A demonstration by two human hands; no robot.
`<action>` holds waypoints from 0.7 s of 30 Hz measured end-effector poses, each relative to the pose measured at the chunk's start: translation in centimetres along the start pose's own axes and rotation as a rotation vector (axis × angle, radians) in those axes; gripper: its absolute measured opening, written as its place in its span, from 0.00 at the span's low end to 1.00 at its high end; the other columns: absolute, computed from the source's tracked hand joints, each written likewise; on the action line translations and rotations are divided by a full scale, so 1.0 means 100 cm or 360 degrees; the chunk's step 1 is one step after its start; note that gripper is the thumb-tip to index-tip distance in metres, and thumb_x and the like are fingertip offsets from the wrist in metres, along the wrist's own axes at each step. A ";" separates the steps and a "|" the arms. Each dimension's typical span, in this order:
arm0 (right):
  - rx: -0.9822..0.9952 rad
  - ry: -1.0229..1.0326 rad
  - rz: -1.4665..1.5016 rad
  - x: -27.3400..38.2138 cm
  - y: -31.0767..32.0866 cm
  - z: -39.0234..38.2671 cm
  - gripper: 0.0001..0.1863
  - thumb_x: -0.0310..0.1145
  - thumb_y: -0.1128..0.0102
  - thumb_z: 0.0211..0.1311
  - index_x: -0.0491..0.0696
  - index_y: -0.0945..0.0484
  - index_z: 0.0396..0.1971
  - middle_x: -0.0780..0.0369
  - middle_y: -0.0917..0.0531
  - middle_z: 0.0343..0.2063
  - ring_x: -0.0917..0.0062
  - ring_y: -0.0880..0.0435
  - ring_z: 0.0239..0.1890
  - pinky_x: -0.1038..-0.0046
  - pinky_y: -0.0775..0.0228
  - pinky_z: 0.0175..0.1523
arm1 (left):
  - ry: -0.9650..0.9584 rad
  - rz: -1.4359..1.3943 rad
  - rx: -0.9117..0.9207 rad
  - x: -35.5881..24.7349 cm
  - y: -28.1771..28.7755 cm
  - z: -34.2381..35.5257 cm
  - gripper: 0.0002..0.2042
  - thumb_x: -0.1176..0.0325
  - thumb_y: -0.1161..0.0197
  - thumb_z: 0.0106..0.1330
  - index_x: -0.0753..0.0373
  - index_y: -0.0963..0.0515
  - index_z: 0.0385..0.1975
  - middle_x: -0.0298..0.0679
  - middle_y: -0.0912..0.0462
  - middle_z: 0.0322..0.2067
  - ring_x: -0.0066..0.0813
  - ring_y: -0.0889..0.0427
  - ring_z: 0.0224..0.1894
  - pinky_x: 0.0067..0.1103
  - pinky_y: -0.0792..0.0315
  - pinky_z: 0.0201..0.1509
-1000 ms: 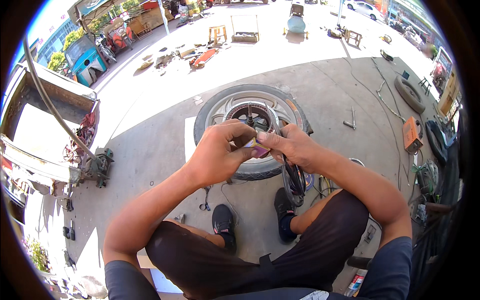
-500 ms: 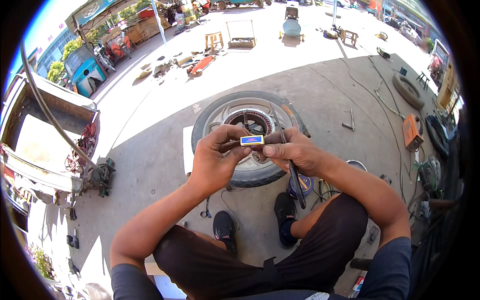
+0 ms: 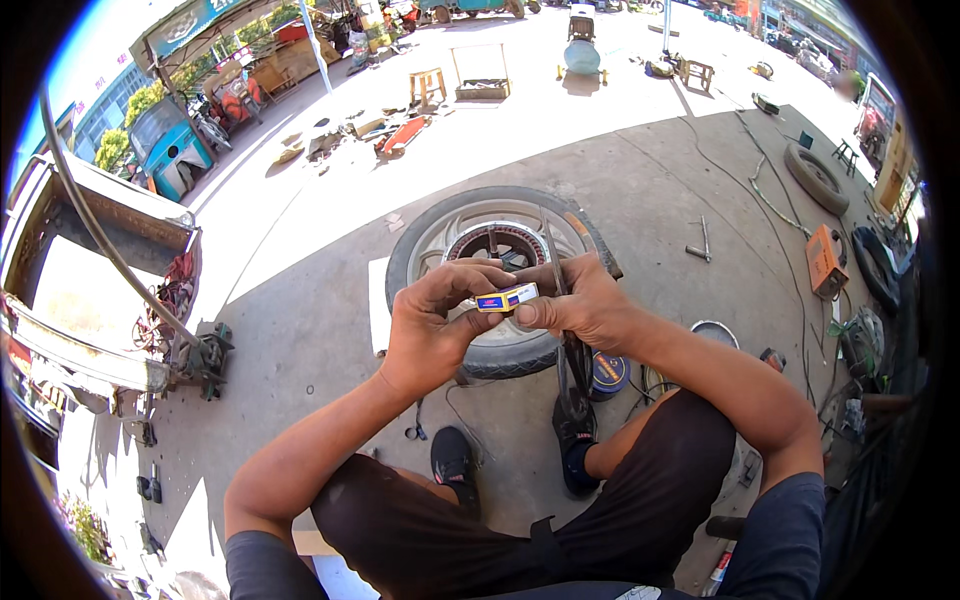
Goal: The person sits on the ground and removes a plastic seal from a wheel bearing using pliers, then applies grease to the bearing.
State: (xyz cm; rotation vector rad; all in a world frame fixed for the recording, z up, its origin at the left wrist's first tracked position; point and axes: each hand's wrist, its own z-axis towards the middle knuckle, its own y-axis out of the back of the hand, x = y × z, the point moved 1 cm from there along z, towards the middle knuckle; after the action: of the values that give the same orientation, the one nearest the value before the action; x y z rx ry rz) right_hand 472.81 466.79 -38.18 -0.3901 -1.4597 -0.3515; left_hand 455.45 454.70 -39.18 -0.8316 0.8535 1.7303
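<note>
- A small blue, white and yellow box was in mid-air above the wheel, between the two hands; directions below run from it.
- At 9 o'clock, the left grip was grasping the box's left end with thumb and fingers.
- At 3 o'clock, the right grip was closed on the box's right end and on a long dark strip, which hung toward 5 o'clock.
- Beneath the hands, the wheel lay flat on the floor, its open hub, with a reddish inner ring, toward 12 o'clock.
- At 4 o'clock, a round blue container stood near the right shoe.
- Between 2 and 3 o'clock lay a T-shaped tool; farther out, near 2, a loose tyre.
- Well apart at 3 o'clock sat an orange machine.
- Out at 11 o'clock, in sunlight, stood a wooden stool.
</note>
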 end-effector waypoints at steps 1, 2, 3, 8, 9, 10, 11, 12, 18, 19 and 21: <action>0.0008 -0.0011 0.0003 0.000 0.000 0.000 0.23 0.39 0.22 0.53 0.39 0.16 0.43 0.65 0.16 0.30 0.86 0.22 0.31 0.81 0.32 0.35 | -0.0035 0.0009 0.0004 0.002 0.000 0.000 0.11 0.85 0.33 0.57 0.66 0.23 0.37 0.42 0.16 0.45 0.32 0.20 0.55 0.31 0.26 0.62; 0.0017 -0.0022 0.0005 0.000 0.000 0.000 0.23 0.39 0.22 0.53 0.39 0.16 0.44 0.66 0.16 0.30 0.86 0.22 0.31 0.81 0.32 0.35 | -0.0037 -0.0017 -0.0006 0.003 0.000 0.000 0.11 0.85 0.32 0.56 0.66 0.22 0.37 0.42 0.16 0.45 0.32 0.20 0.55 0.31 0.26 0.63; 0.0023 -0.0004 -0.0011 0.000 0.000 0.001 0.23 0.38 0.22 0.53 0.39 0.16 0.44 0.65 0.16 0.30 0.86 0.22 0.31 0.81 0.31 0.35 | -0.0039 -0.0043 -0.0018 0.004 0.000 0.000 0.11 0.84 0.32 0.56 0.65 0.22 0.36 0.42 0.15 0.45 0.33 0.21 0.56 0.31 0.27 0.63; 0.0014 0.0041 -0.0008 -0.002 -0.001 0.005 0.21 0.36 0.24 0.54 0.38 0.16 0.43 0.65 0.15 0.30 0.85 0.21 0.32 0.81 0.30 0.37 | -0.0031 0.0155 -0.0095 0.002 0.001 -0.001 0.12 0.82 0.29 0.53 0.64 0.19 0.36 0.41 0.14 0.45 0.33 0.20 0.52 0.30 0.27 0.60; -0.0002 0.0061 -0.0002 -0.002 -0.002 0.005 0.20 0.35 0.24 0.54 0.38 0.16 0.43 0.64 0.15 0.30 0.85 0.21 0.32 0.81 0.29 0.37 | -0.0064 0.0240 -0.0092 0.001 0.002 -0.001 0.13 0.82 0.28 0.52 0.64 0.19 0.37 0.41 0.14 0.44 0.33 0.20 0.51 0.29 0.27 0.59; -0.0018 0.0082 0.0004 -0.002 -0.003 0.006 0.19 0.34 0.24 0.54 0.38 0.16 0.43 0.64 0.15 0.31 0.85 0.20 0.33 0.81 0.29 0.38 | -0.0097 0.0325 -0.0089 -0.001 0.002 0.000 0.13 0.82 0.28 0.52 0.63 0.19 0.37 0.40 0.14 0.44 0.34 0.20 0.50 0.29 0.27 0.57; -0.0034 0.0103 0.0010 -0.001 -0.003 0.006 0.19 0.34 0.24 0.54 0.38 0.16 0.42 0.64 0.15 0.31 0.85 0.20 0.33 0.81 0.28 0.38 | -0.0150 0.0407 -0.0085 -0.003 0.003 0.001 0.14 0.82 0.28 0.51 0.63 0.18 0.38 0.40 0.14 0.44 0.34 0.19 0.49 0.29 0.27 0.57; -0.0047 0.0113 0.0022 -0.001 -0.004 0.006 0.18 0.33 0.25 0.54 0.38 0.16 0.42 0.63 0.15 0.31 0.85 0.19 0.34 0.81 0.28 0.39 | -0.0202 0.0489 -0.0080 -0.005 0.005 0.002 0.14 0.82 0.28 0.51 0.64 0.18 0.38 0.40 0.14 0.44 0.34 0.19 0.48 0.29 0.27 0.56; -0.0094 0.0100 0.0015 0.000 -0.005 0.005 0.18 0.34 0.25 0.54 0.38 0.16 0.41 0.63 0.15 0.31 0.85 0.20 0.31 0.82 0.30 0.36 | -0.0224 0.0717 -0.0071 -0.009 0.011 -0.001 0.12 0.80 0.26 0.51 0.65 0.16 0.37 0.42 0.13 0.42 0.34 0.18 0.48 0.29 0.26 0.54; -0.0094 0.0060 -0.0012 0.002 -0.003 0.004 0.19 0.34 0.25 0.54 0.38 0.16 0.41 0.62 0.15 0.31 0.85 0.21 0.30 0.82 0.31 0.34 | -0.0238 0.0736 -0.0078 -0.010 0.011 0.000 0.12 0.80 0.27 0.51 0.65 0.16 0.37 0.41 0.13 0.42 0.33 0.18 0.48 0.29 0.26 0.54; -0.0107 0.0040 -0.0023 0.002 -0.002 0.004 0.21 0.35 0.25 0.54 0.37 0.17 0.43 0.62 0.15 0.30 0.87 0.23 0.26 0.83 0.35 0.30 | -0.0242 0.0735 -0.0081 -0.013 0.010 0.000 0.12 0.81 0.27 0.51 0.65 0.15 0.37 0.42 0.13 0.42 0.34 0.18 0.47 0.29 0.26 0.54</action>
State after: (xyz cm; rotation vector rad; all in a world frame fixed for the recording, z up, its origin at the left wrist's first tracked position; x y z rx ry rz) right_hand 472.37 466.77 -37.94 -0.4283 -1.4294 -0.4164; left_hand 454.88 453.87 -37.88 -0.5511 0.9522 2.1943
